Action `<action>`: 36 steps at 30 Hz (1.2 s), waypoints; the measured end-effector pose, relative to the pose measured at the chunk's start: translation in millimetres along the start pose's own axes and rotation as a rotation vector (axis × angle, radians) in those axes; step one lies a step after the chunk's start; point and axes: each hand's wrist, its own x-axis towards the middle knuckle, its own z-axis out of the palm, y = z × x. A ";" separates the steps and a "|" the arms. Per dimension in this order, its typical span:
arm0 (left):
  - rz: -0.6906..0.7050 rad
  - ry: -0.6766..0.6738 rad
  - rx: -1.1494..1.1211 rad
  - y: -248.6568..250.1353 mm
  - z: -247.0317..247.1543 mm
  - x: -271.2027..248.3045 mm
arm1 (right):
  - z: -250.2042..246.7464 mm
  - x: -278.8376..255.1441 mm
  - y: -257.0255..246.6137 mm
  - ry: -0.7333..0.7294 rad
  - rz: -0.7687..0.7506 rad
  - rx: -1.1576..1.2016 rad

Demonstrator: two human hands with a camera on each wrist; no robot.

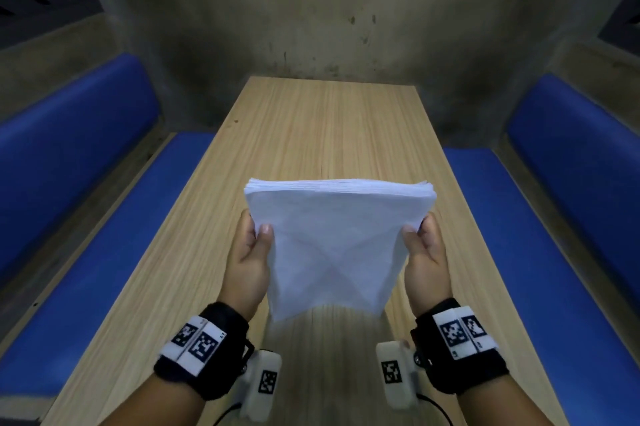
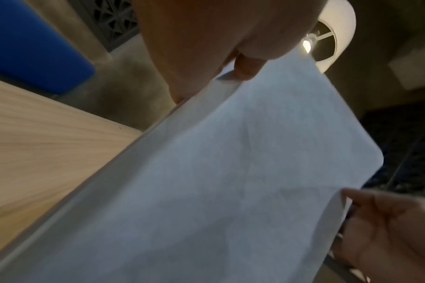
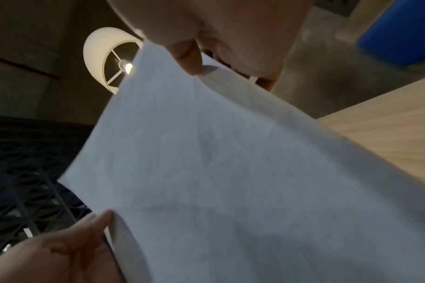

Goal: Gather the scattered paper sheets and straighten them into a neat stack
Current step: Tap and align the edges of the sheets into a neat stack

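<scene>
A thick stack of white paper sheets stands on its lower edge over the wooden table, tilted with its top edge away from me. My left hand grips the stack's left side, thumb on the near face and fingers behind. My right hand grips the right side the same way. The left wrist view has the paper stack filling the frame, the left hand at its top and the right hand at the lower right. The right wrist view mirrors this with the stack, right hand and left hand.
Blue padded benches run along the left and right of the table. A concrete wall closes the far end. A hanging lamp shows overhead in the wrist views.
</scene>
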 end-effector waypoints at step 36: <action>-0.050 -0.079 0.265 -52.5 -16.9 0.6 | -3.5 -4.6 52.2 -0.089 0.133 -0.067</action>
